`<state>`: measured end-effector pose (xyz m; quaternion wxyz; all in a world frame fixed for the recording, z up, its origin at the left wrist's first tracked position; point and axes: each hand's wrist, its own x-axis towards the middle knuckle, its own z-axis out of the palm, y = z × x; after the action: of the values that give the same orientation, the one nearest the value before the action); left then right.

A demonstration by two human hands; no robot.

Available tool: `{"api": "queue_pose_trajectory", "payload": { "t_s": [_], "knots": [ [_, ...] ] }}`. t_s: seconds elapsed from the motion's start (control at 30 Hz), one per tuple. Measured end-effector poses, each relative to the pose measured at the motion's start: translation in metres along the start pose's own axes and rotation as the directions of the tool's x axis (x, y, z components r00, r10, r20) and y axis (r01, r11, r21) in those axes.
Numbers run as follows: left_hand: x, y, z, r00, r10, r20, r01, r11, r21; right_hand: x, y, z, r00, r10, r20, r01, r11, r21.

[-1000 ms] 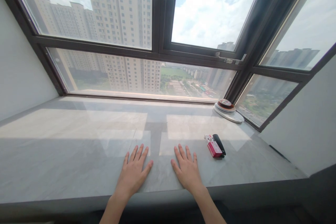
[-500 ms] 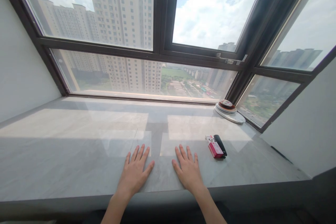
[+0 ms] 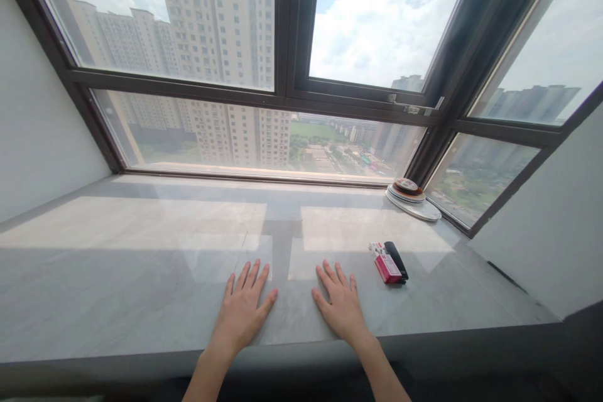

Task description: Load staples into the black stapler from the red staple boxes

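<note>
Palm down on the pale marble-look windowsill (image 3: 141,301) lies my left hand (image 3: 242,313), fingers spread and holding nothing. My right hand (image 3: 342,304) rests flat on the same surface, also with fingers apart and nothing in them. To the right of my right hand is a small pink and white box (image 3: 387,267). A black stapler (image 3: 396,259) lies right against the box's right side. Neither hand touches the box or the stapler.
A stack of round plates or discs (image 3: 409,191), brown on top and white below, sits in the far right corner by the window frame (image 3: 348,183). A metal window handle (image 3: 414,109) is above it. White walls flank the sill, whose front edge (image 3: 117,357) is near me.
My right hand has shifted very slightly to the right, still flat on the sill. My left hand, the box and the stapler stay in place.
</note>
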<state>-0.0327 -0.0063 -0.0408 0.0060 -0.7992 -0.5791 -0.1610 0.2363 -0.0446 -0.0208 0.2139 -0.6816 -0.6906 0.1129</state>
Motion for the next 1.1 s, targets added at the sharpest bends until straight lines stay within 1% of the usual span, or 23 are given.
{"api": "queue_pose_trajectory", "payload": {
  "t_s": [0.13, 0.23, 0.3, 0.33, 0.4, 0.43, 0.47, 0.5, 0.53, 0.57, 0.63, 0.7, 0.8, 0.83, 0.9, 1.0, 1.1],
  "knots": [
    [0.000, 0.000, 0.000, 1.000, -0.004, 0.011, 0.004, 1.000, 0.003, -0.009, 0.012, -0.010, 0.999, -0.036, 0.030, 0.026, 0.962, 0.271],
    [0.001, 0.000, 0.001, 1.000, -0.005, 0.016, 0.005, 1.000, 0.006, -0.021, 0.022, -0.023, 0.998, -0.065, -0.006, 0.062, 0.919, 0.389],
    [0.001, 0.000, 0.001, 1.000, -0.004, 0.015, 0.004, 1.000, 0.009, -0.023, 0.040, -0.040, 0.994, -0.013, -0.106, 0.054, 0.914, 0.401],
    [0.001, 0.000, 0.001, 1.000, -0.003, 0.013, 0.003, 1.000, 0.010, -0.021, 0.054, -0.052, 0.981, 0.043, -0.187, 0.033, 0.922, 0.386],
    [0.000, 0.000, 0.001, 1.000, -0.003, 0.009, 0.003, 1.000, 0.009, -0.011, 0.089, -0.080, 0.920, 0.156, -0.360, -0.038, 0.949, 0.313],
    [0.000, 0.000, 0.000, 1.000, -0.003, 0.008, 0.003, 1.000, 0.007, -0.004, 0.109, -0.095, 0.881, 0.215, -0.421, -0.100, 0.955, 0.279],
    [0.000, 0.000, 0.000, 1.000, -0.004, 0.007, 0.004, 1.000, 0.005, 0.004, 0.127, -0.109, 0.855, 0.279, -0.437, -0.177, 0.949, 0.260],
    [-0.001, 0.000, -0.001, 1.000, -0.005, 0.004, 0.005, 1.000, 0.002, 0.011, 0.144, -0.121, 0.835, 0.349, -0.424, -0.252, 0.929, 0.270],
    [-0.001, 0.000, -0.001, 1.000, -0.005, 0.001, 0.005, 1.000, -0.001, 0.019, 0.158, -0.131, 0.833, 0.409, -0.374, -0.302, 0.901, 0.313],
    [-0.001, 0.001, -0.001, 1.000, -0.005, -0.001, 0.005, 1.000, -0.004, 0.025, 0.167, -0.137, 0.837, 0.439, -0.326, -0.327, 0.880, 0.344],
    [-0.001, 0.002, -0.002, 1.000, -0.009, 0.000, 0.009, 1.000, -0.012, 0.033, 0.175, -0.141, 0.863, 0.453, -0.224, -0.336, 0.845, 0.416],
    [0.000, 0.003, -0.003, 1.000, -0.016, 0.010, 0.016, 1.000, -0.017, 0.036, 0.171, -0.136, 0.891, 0.436, -0.126, -0.320, 0.800, 0.507],
    [0.001, 0.005, -0.004, 0.999, -0.023, 0.022, 0.024, 1.000, -0.015, 0.032, 0.157, -0.120, 0.907, 0.421, -0.013, -0.324, 0.718, 0.616],
    [0.001, 0.005, -0.003, 0.999, -0.025, 0.023, 0.026, 1.000, -0.014, 0.030, 0.151, -0.113, 0.911, 0.413, 0.006, -0.326, 0.710, 0.624],
    [0.001, 0.004, -0.003, 0.999, -0.027, 0.023, 0.028, 0.999, -0.019, 0.027, 0.136, -0.097, 0.927, 0.375, 0.029, -0.313, 0.725, 0.614],
    [0.001, 0.003, -0.003, 0.999, -0.035, 0.011, 0.036, 0.998, -0.060, 0.025, 0.098, -0.068, 0.960, 0.278, 0.027, -0.240, 0.775, 0.585],
    [0.002, 0.006, -0.007, 0.997, -0.081, -0.010, 0.079, 0.986, -0.150, 0.025, 0.043, -0.031, 0.979, 0.202, -0.025, -0.151, 0.801, 0.579]
  ]
}}
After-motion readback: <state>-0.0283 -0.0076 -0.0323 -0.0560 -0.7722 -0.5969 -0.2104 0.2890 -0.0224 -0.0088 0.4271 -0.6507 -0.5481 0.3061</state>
